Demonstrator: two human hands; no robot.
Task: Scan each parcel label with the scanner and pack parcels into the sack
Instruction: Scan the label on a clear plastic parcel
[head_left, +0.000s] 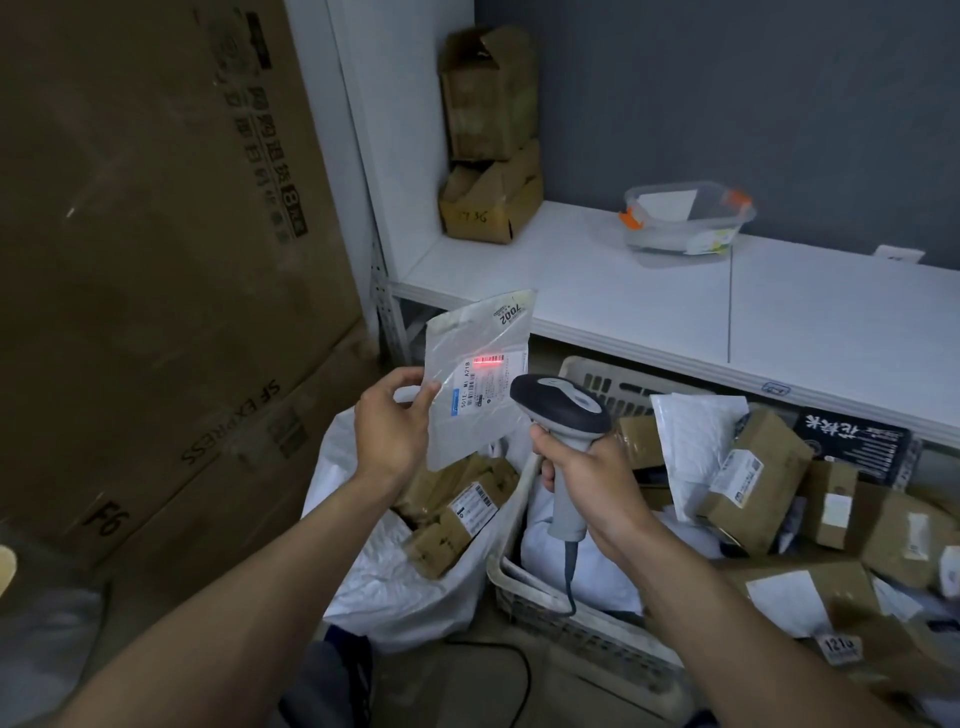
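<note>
Single head-worn wide-angle view, facing forward and down, near sack (395, 587)

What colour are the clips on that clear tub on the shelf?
Orange clips on the clear tub, seen in the head view.
</note>
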